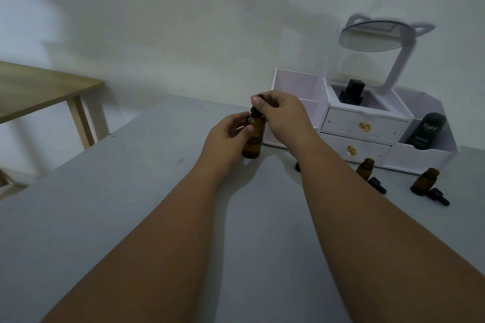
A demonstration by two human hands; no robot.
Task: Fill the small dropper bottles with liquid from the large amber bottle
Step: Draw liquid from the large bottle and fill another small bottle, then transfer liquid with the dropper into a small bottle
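The large amber bottle (pixel 252 142) stands upright on the grey table (pixel 131 217), near its far middle. My left hand (pixel 227 136) wraps around the bottle's body. My right hand (pixel 282 115) pinches its black dropper cap (pixel 257 105) at the top. Two small amber dropper bottles (pixel 365 165) (pixel 424 181) stand uncapped to the right, each with a black dropper cap (pixel 377 185) (pixel 438 196) lying beside it. Another dark object (pixel 297 166) peeks out behind my right forearm, mostly hidden.
A white drawer organiser (pixel 364 126) with a round mirror (pixel 372 35) stands against the wall at the right. It holds a black square bottle (pixel 351 93) and a black Kahf tube (pixel 426 131). A wooden table (pixel 39 89) stands to the left.
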